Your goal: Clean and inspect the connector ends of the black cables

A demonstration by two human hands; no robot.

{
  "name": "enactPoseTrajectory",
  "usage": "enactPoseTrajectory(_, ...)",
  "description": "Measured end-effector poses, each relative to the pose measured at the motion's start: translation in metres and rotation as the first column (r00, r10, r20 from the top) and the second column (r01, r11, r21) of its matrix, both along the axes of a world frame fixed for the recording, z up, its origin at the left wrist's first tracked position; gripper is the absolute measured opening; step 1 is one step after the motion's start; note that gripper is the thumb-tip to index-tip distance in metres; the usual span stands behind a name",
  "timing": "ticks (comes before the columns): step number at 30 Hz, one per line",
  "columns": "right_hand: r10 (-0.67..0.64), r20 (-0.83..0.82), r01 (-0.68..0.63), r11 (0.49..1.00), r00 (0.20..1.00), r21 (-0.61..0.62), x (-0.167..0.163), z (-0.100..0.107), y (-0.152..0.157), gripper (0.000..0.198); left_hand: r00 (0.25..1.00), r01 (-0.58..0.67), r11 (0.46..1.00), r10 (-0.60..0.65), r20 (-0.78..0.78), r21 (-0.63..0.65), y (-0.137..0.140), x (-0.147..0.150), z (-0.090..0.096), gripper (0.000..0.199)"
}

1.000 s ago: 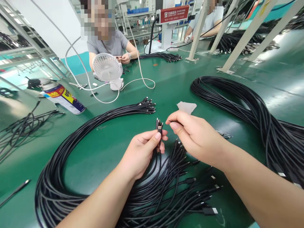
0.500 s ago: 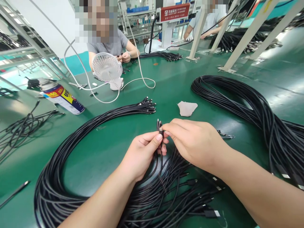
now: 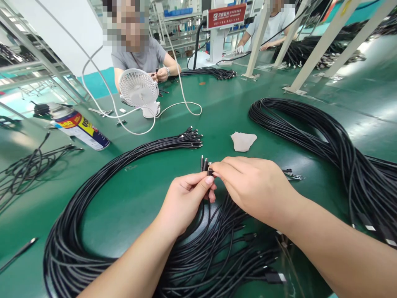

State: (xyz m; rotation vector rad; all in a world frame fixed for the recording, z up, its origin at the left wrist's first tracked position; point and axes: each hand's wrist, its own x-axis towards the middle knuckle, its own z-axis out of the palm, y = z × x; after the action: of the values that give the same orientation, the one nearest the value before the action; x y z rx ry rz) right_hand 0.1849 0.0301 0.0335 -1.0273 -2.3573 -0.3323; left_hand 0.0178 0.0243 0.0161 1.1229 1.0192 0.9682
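Black cable plugs (image 3: 205, 163) with metal tips stand up out of my left hand (image 3: 182, 203), which is closed around them with the thumb pressed on the nearest one. Their cables hang down below the fingers. My right hand (image 3: 257, 186) is closed too, thumb and fingers pinched at the metal end of the nearest plug, partly covering it. Under both hands a large bundle of black cables (image 3: 68, 215) curves round to the left. Its plug ends (image 3: 195, 138) lie together beyond my hands, and more loose plugs (image 3: 274, 277) lie below my right forearm.
A second bundle of cables (image 3: 328, 136) lies on the green table (image 3: 149, 178) at right. A whitish scrap (image 3: 243, 142) lies ahead. At left are a spray can (image 3: 82, 128), a white fan (image 3: 139, 89) and tangled cables (image 3: 31, 165). A person in grey (image 3: 139, 58) sits opposite.
The plugs in my left hand have spread slightly apart, one tipping to the left. My right fingertips have closed in over the nearest plug's metal end. The view has shifted slightly.
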Motion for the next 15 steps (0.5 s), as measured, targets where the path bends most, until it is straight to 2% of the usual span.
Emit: enactPoseTrajectory(15, 0.004, -0.001, -0.004, 0.999, 1.000, -0.054, 0.0058, 0.0023, -0.0006, 0.027, 0.991, 0.005, 0.998, 0.002, -0.134, 0.057, 0.0014, -0.0024, -0.0019, 0.026)
